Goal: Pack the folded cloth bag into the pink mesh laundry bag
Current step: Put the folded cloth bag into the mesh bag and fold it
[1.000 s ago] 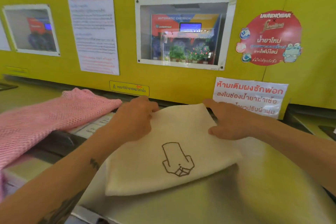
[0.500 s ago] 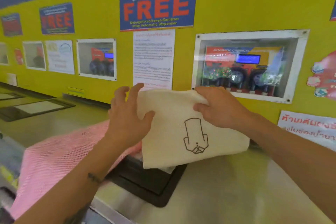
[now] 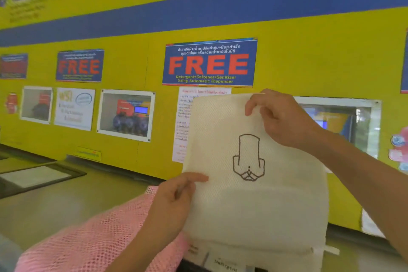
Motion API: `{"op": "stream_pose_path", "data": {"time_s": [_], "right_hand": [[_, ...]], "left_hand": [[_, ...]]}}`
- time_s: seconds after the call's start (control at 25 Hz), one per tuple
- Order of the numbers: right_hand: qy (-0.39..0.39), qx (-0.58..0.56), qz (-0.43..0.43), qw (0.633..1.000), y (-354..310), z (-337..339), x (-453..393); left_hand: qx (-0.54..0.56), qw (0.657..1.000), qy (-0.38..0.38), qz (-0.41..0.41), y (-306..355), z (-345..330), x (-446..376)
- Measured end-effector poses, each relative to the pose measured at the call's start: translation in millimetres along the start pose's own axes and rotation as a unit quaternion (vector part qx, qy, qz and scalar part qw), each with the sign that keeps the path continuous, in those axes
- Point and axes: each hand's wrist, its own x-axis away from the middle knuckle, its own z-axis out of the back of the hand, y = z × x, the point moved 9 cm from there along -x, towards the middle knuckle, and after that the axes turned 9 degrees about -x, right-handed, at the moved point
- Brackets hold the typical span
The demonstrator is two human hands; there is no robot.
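The folded cream cloth bag point(image 3: 254, 201), printed with a brown line drawing, hangs upright in front of me above the machine top. My right hand point(image 3: 280, 117) pinches its upper edge. My left hand point(image 3: 174, 199) grips its left edge lower down, thumb on the front. The pink mesh laundry bag point(image 3: 88, 240) lies flat at the lower left, just under and behind my left hand. Its opening is not visible.
A yellow wall with blue FREE signs point(image 3: 209, 62) and framed windows point(image 3: 125, 115) stands close behind. The steel machine top point(image 3: 66, 201) stretches to the left, with a dark framed lid point(image 3: 35, 176) set in it. White labels point(image 3: 225, 260) show below the cloth bag.
Both hands have lifted the cloth bag off the machine top and turned it upright. My left hand slid down to its left edge. The view tilted up and left.
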Motion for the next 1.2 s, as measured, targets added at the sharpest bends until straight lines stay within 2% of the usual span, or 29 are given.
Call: {"op": "stream_pose_path", "data": {"time_s": [0.08, 0.2, 0.28, 0.4, 0.56, 0.64, 0.8, 0.92, 1.04, 1.2], "right_hand": [[0.001, 0.076, 0.022, 0.997, 2, 11, -9], [0.046, 0.163, 0.019, 0.985, 8, 40, -17], [0.060, 0.182, 0.006, 0.981, 11, 54, -21], [0.054, 0.210, -0.019, 0.976, 24, 65, -26], [0.014, 0.236, -0.088, 0.968, 63, 59, -19], [-0.015, 0.239, -0.109, 0.965, 84, 46, -13], [-0.098, 0.182, -0.125, 0.971, 108, -12, 4], [-0.176, 0.078, -0.149, 0.970, 105, -75, 16], [-0.251, -0.030, -0.203, 0.946, 87, -137, 13], [-0.297, -0.091, -0.226, 0.923, 47, -216, 16]], "left_hand": [[0.026, 1.000, -0.003, -0.001, 1, 4, -9], [0.101, 0.983, -0.150, 0.022, -3, -26, 4], [0.098, 0.976, -0.192, 0.032, -7, -45, 15], [0.085, 0.986, -0.143, 0.014, 0, -41, 10], [0.061, 0.997, -0.049, 0.021, 20, 7, -15], [-0.002, 0.998, -0.051, 0.039, 27, 30, -29], [-0.093, 0.977, -0.161, 0.102, 18, 67, -37], [-0.147, 0.958, -0.193, 0.155, -4, 111, -30], [-0.165, 0.944, -0.187, 0.214, -30, 161, -18], [-0.224, 0.925, -0.134, 0.275, -78, 223, -1]]}}
